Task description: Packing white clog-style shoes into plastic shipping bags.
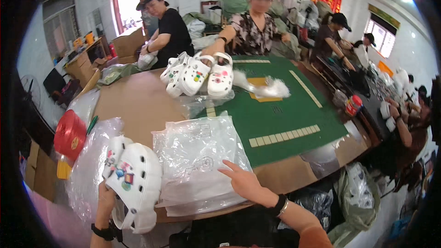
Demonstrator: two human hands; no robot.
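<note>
My left hand grips a pair of white clogs at the table's near left edge. Colourful charms decorate their tops, and some of my fingers are hidden behind them. My right hand is over the near right side of a stack of clear plastic bags. Its index finger and another finger reach out toward the bags with nothing between them; whether they touch the plastic I cannot tell. Across the table, another person's hand is at several more white clogs with charms.
A red round container and loose clear plastic lie at the left. On the green mat is a crumpled clear bag. Two people stand across the table; others work at a dark table on the right.
</note>
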